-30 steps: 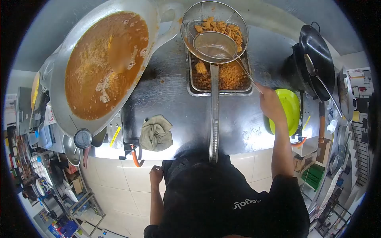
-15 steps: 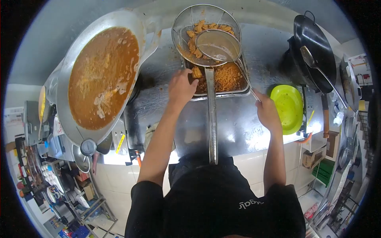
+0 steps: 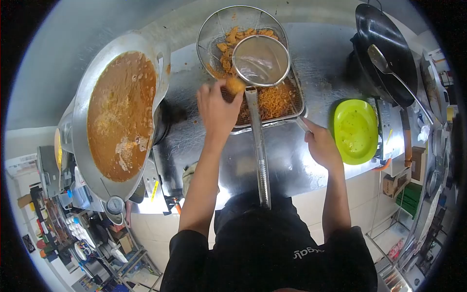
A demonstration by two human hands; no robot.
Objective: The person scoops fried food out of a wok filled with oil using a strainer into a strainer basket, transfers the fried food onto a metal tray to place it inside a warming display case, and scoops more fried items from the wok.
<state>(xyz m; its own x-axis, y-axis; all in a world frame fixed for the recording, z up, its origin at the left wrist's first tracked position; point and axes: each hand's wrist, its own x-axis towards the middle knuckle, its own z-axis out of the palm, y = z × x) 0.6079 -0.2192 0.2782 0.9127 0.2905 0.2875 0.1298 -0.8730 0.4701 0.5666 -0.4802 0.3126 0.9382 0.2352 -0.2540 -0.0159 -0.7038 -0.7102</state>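
Between the fingertips of my left hand is a golden fried piece of food, slightly blurred, over the near rim of a large wire strainer. Several fried pieces lie in that strainer, whose long metal handle points toward my body. My right hand is wrapped round the handle of a smaller fine-mesh skimmer, its round head tilted above the big strainer. Beneath both sits a rectangular metal tray with a wire rack, holding brown fried crumbs.
On the left stands a large wok of brown, foamy oil, with a thermometer at its near edge. A green plate lies right of my right hand. Behind it leans a black wok with a metal spatula.
My left hand has lifted the fried piece upward, off the tray area. The small skimmer's head has shifted and tilted, and my right hand has moved slightly down. The whole view has shifted a little.
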